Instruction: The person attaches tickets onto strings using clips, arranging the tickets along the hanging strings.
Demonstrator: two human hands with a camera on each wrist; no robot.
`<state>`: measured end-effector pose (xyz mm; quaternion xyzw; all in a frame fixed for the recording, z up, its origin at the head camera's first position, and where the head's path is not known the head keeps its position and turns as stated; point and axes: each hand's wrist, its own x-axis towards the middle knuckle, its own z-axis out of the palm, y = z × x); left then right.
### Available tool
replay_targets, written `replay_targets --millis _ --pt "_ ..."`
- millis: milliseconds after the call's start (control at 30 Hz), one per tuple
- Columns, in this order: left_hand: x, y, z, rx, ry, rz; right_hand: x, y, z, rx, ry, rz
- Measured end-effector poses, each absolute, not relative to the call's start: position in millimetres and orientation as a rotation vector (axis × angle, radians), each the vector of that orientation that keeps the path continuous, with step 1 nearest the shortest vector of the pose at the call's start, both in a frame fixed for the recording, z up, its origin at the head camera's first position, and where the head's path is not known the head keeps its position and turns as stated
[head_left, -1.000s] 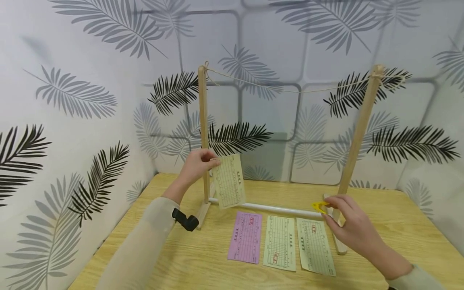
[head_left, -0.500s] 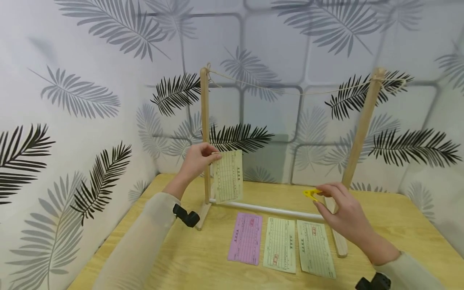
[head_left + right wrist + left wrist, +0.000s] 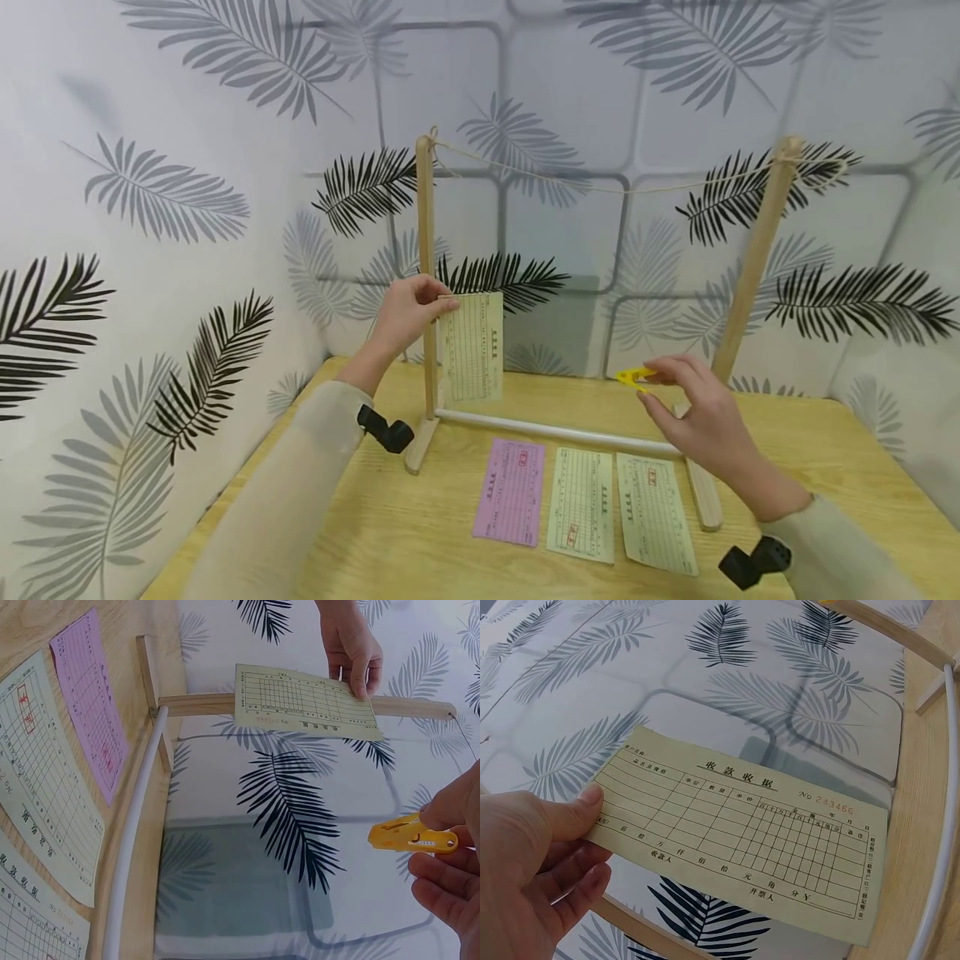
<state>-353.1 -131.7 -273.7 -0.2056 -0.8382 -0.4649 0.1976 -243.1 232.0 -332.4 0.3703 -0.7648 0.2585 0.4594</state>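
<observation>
My left hand [image 3: 408, 315] pinches a pale yellow-green receipt slip [image 3: 474, 346] by its upper left corner. The slip hangs upright beside the left wooden post; in the left wrist view its printed grid and red number show on the slip [image 3: 742, 832]. Between thumb and fingers, my right hand [image 3: 701, 412] grips a yellow plastic clothespin [image 3: 632, 377], its nose pointing left. In the right wrist view the clothespin [image 3: 412, 834] is apart from the slip and from the string. Above both hands a thin string [image 3: 570, 182] sags between two posts.
The rack has a left post [image 3: 426, 250], a right post [image 3: 757, 258] and a white bar [image 3: 555, 430] low between them. On the wooden table [image 3: 405, 533] lie a purple slip [image 3: 508, 492] and two yellow-green slips, one in the middle [image 3: 581, 504] and one at right [image 3: 656, 512].
My left hand has raised the receipt slip, which now hangs straighter and above the white bar. My right hand has moved left and up with the clothespin.
</observation>
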Motion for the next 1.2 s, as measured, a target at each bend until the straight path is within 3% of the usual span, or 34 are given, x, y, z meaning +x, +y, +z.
replay_targets --millis 500,1200 --pt "-352 -129 -236 -0.618 -2.313 -1.283 -256 221 -307 0.900 -1.877 0.611" --pt "-346 -128 -204 -0.619 -2.282 -1.192 -276 196 -239 0.976 -1.909 0.629"
